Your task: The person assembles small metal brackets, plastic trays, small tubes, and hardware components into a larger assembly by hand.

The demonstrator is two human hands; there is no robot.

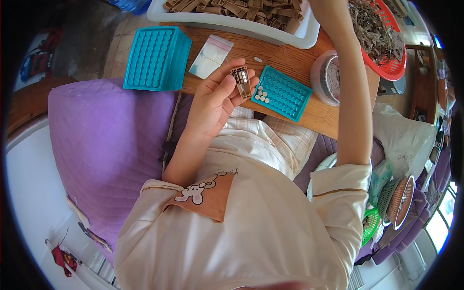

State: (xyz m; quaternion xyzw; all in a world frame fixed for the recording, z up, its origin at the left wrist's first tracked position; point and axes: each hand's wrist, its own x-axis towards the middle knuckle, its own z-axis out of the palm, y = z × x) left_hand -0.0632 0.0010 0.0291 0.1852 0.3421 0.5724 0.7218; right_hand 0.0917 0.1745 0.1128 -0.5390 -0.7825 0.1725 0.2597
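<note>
My left hand (216, 95) is closed around a small brown plastic housing (244, 90), held between thumb and fingers over the table's near edge. Shiny metal parts sit in its upper end. Just right of it lies a flat teal tray (289, 96) with rows of round pockets, and several small white round pieces (261, 94) are grouped at its left end. My right arm stretches far forward, and my right hand (329, 10) is cut off by the top edge beside a white bin (304, 41) of brown plastic pieces (241, 9). Its fingers are out of sight.
A stack of teal trays (159, 58) stands at left, beside a clear plastic packet (211, 55). A small white piece (258, 59) lies on the wooden table (299, 57). Right of that are a round clear tub (323, 79) and a red basket (394, 67) of metal parts.
</note>
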